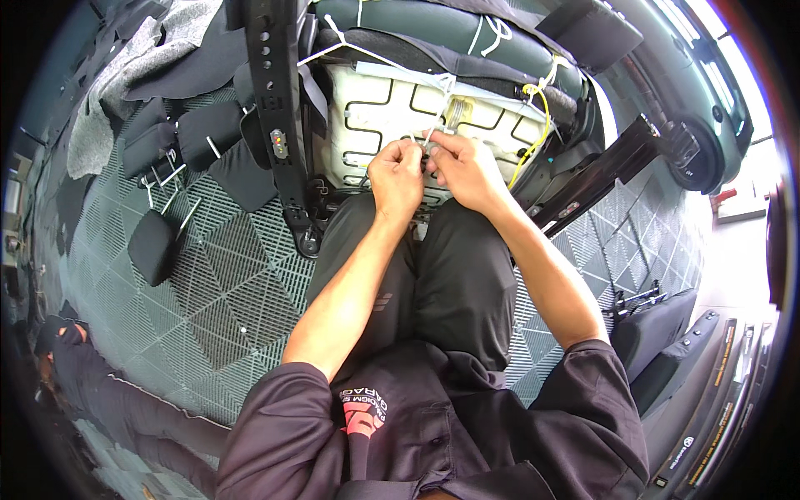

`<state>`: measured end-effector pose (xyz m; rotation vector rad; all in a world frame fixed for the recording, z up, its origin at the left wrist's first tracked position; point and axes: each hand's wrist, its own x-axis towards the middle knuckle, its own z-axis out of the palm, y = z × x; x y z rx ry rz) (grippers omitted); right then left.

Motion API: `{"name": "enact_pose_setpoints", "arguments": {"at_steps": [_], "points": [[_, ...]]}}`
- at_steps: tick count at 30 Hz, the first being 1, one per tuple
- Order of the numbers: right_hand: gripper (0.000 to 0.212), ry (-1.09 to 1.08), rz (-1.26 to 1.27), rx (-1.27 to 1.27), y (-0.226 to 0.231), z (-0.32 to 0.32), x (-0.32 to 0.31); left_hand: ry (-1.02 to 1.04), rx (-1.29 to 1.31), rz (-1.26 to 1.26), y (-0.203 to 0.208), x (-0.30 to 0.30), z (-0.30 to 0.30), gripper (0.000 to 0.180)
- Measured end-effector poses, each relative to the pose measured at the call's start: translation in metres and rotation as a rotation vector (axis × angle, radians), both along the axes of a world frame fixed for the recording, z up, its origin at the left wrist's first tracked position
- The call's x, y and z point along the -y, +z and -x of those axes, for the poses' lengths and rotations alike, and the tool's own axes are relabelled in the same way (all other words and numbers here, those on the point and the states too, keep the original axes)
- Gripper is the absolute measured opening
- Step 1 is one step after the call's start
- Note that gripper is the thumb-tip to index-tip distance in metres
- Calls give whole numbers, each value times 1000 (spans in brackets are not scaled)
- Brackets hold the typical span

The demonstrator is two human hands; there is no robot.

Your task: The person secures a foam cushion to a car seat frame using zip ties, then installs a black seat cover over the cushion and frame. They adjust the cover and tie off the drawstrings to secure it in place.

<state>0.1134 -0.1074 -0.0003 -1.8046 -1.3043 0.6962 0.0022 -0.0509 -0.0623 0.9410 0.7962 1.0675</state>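
In the head view, the left hand and the right hand meet with fingertips almost touching, both clenched in a pinch on a thin white cord; the exact crossing of the cord among the fingers is too small to tell. The cord rises from the grip toward the seat's upper edge. Directly behind the grip lies the cream foam panel of the seat, crossed by dark bent wires. Farther above the grip, a dark green roll carries more white ties. Just right of the grip, a yellow cable curves down the panel's side. A black rail flanks the grip on the left, another black rail on the right. Well left of the grip, black headrests lie on the grey floor grid. Below the grip are the wearer's dark trousers.
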Motion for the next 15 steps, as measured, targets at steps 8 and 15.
{"name": "enact_pose_setpoints", "arguments": {"at_steps": [8, 15], "points": [[22, 95, 126, -245, 11, -8, -8, -101, -453, -490, 16, -22, 26, 25], [15, -5, -134, 361, -7, 3, -8, -367, -260, 154, 35, -33, 30, 14]]}}
